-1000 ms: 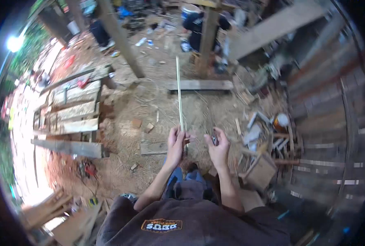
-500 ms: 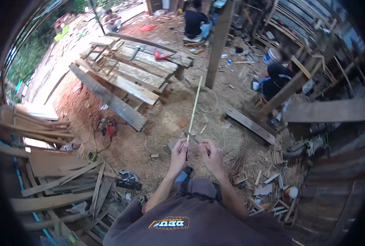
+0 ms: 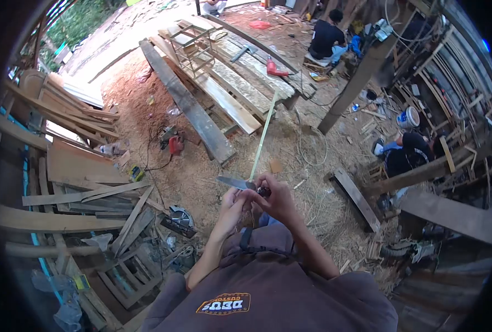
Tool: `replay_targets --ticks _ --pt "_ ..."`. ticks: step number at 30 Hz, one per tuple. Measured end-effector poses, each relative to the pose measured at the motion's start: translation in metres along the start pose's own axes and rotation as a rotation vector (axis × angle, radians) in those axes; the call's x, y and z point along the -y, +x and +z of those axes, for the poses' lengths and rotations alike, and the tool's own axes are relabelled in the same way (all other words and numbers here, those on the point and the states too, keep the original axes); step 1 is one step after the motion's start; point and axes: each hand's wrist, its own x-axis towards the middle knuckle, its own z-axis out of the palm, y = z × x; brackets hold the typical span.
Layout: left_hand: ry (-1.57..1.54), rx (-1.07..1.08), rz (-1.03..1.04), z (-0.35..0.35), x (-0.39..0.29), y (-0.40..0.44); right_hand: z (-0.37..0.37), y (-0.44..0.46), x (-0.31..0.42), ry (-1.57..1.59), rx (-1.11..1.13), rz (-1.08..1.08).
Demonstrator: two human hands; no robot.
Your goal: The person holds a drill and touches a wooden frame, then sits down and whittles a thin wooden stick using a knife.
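The left hand (image 3: 230, 213), its grip narrow, is holding a pale strip (image 3: 264, 134), which is extending forward from the fingers. The right hand (image 3: 276, 200) is gripping a knife (image 3: 234, 182), its blade crossing near the strip's base. Beyond, a plank desk (image 3: 229, 103) is bearing a red drill (image 3: 275, 67) and a hammer (image 3: 239, 53). A white bucket (image 3: 408, 118), its contents unclear, is resting near a person (image 3: 410, 156).

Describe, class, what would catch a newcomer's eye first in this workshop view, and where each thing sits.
The eye falls first on the knife in the right hand, its blade crossing the long pale strip held in the left hand at the centre. Beyond, a bright red drill lies on the raised planks. Farther right, a person in a black shirt sits low.
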Motion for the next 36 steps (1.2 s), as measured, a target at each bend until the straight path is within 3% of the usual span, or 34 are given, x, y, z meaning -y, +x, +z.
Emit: replay_targets --ticks 2,3,9,12,16,17,20,21,23,24,25,26,27,28,30,32,36 --pt "0.13 -0.033 0.035 -0.018 0.005 0.009 0.008 0.014 -0.005 -0.032 0.039 -0.036" --pt "0.194 -0.052 0.051 -0.026 0.008 0.013 0.019 0.026 -0.011 0.007 -0.049 -0.143" --pt "0.119 -0.255 0.016 -0.049 -0.015 0.054 0.03 0.104 -0.03 -0.004 0.199 -0.116" --pt "0.079 -0.345 -0.034 -0.072 -0.02 0.096 0.052 0.162 -0.05 0.076 0.2 -0.206" --pt "0.104 -0.348 -0.026 -0.11 -0.036 0.172 0.078 0.253 -0.072 0.085 0.275 -0.177" --pt "-0.002 -0.389 -0.11 -0.117 -0.037 0.194 0.081 0.276 -0.078 0.057 0.279 -0.176" --pt "-0.151 -0.317 -0.129 -0.127 -0.068 0.258 0.089 0.342 -0.105 0.091 0.304 -0.14" --pt "-0.066 -0.292 -0.144 -0.131 -0.076 0.278 0.091 0.364 -0.114 0.122 0.311 -0.128" --pt "-0.132 -0.266 -0.156 -0.137 -0.102 0.303 0.094 0.41 -0.125 0.117 0.258 -0.146" --pt "-0.169 -0.259 -0.158 -0.139 -0.116 0.313 0.099 0.435 -0.146 0.179 0.07 -0.157" --pt "-0.138 -0.278 -0.17 -0.144 -0.12 0.316 0.088 0.47 -0.155 0.038 -0.117 -0.063" --pt "-0.112 -0.305 -0.182 -0.147 -0.12 0.31 0.063 0.5 -0.158 -0.046 -0.019 0.1" --pt "-0.079 -0.334 -0.183 -0.151 -0.123 0.309 0.06 0.525 -0.165 -0.137 -0.135 0.057" --pt "-0.063 -0.401 -0.184 -0.155 -0.13 0.312 0.055 0.546 -0.159 -0.013 -0.191 -0.022" --pt "-0.029 -0.525 -0.208 -0.162 -0.142 0.315 0.044 0.56 -0.127 -0.208 -0.081 -0.19" --pt "-0.033 -0.578 -0.172 -0.171 -0.147 0.326 0.061 0.555 -0.107 -0.058 0.09 -0.098" --pt "-0.026 -0.675 -0.089 -0.18 -0.167 0.344 0.113 0.53 -0.062 0.149 0.293 -0.165"
